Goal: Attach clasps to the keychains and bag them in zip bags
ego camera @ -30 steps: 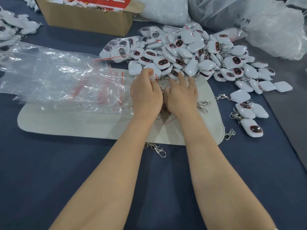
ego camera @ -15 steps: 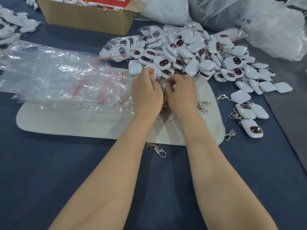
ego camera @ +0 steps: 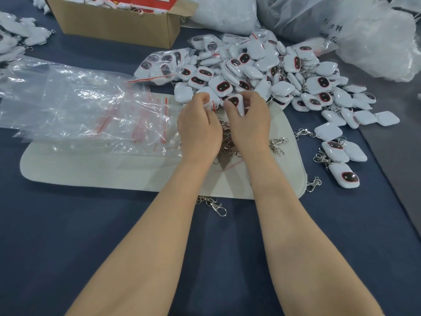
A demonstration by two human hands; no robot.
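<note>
Centre of the frame, above the pale felt mat (ego camera: 102,169), the left hand (ego camera: 200,128) pinches the red-striped mouth of what looks like a small zip bag (ego camera: 213,106). The right hand (ego camera: 249,126) curls its fingers round a white keychain (ego camera: 235,101) right at that mouth. I'd worry the flimsy opening folds shut and the keychain catches. Both wrists hang over the heap of metal clasps (ego camera: 224,137); one nudge could scatter them onto the blue counter (ego camera: 68,236), where a stray clasp (ego camera: 216,206) already lies
</note>
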